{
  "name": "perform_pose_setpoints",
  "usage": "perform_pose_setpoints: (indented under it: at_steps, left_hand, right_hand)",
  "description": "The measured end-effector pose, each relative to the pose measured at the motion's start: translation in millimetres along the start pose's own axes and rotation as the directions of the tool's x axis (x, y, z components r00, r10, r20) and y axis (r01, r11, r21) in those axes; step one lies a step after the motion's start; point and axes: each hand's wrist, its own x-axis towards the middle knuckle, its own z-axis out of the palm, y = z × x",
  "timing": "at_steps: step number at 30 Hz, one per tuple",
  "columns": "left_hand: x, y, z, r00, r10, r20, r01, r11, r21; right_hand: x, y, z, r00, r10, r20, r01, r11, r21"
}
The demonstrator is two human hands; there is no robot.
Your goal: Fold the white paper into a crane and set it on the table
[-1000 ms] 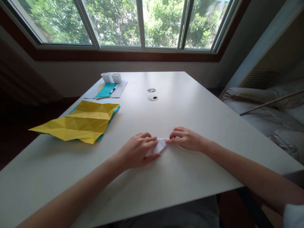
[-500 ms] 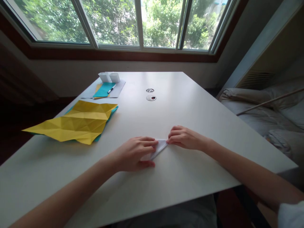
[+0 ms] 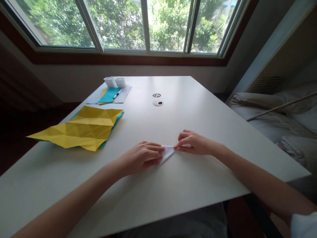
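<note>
A small piece of folded white paper lies on the table in front of me, its visible part a pointed triangle. My left hand covers its left side, with the fingers closed on it and the thumb drawn in beneath them. At the paper's right corner, the index fingertip and thumb of my right hand pinch the edge, while the other fingers are curled. Both forearms reach across the near part of the table. The left part of the paper is hidden under my left hand.
On the left of the white table lies creased yellow paper over teal paper. Behind are a smaller teal sheet, a marker and white folded boxes. Two round inserts sit mid-table.
My left thumb has moved in from beside the paper toward the other fingers. The right index finger has straightened somewhat at the corner. The paper stays in nearly the same place.
</note>
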Motion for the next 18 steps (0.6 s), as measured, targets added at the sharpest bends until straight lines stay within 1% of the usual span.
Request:
perform_pose_setpoints:
  at_steps: [3,5,7,10,13,18]
  left_hand:
    - [-0.1,-0.4,0.7,1.0,-0.01,0.018,0.01,0.999,0.036]
    - [-0.5,0.5,0.1,0.999,-0.02,0.031,0.018,0.998,0.056]
    - [-0.6,2.0,-0.9,0.999,-0.026,0.044,0.023,0.997,0.069]
    - [-0.1,4.8,-2.2,0.998,-0.022,0.052,0.017,0.996,0.082]
    - [1.0,7.8,-2.3,0.998,-0.013,0.066,0.006,0.995,0.1]
    - [1.4,16.5,-1.4,0.997,-0.039,0.068,0.027,0.984,0.176]
  right_hand:
    - [13.2,-6.3,9.1,0.989,0.115,-0.094,-0.117,0.993,-0.013]
    - [22.5,-7.3,17.2,0.966,0.197,-0.166,-0.21,0.976,-0.062]
    - [29.6,-5.6,24.2,0.946,0.258,-0.195,-0.276,0.958,-0.075]
    - [34.0,-1.5,29.6,0.936,0.29,-0.2,-0.308,0.949,-0.067]
    - [34.6,0.4,29.0,0.937,0.295,-0.187,-0.312,0.947,-0.071]
    - [37.3,-0.8,24.7,0.958,0.273,-0.081,-0.281,0.955,-0.097]
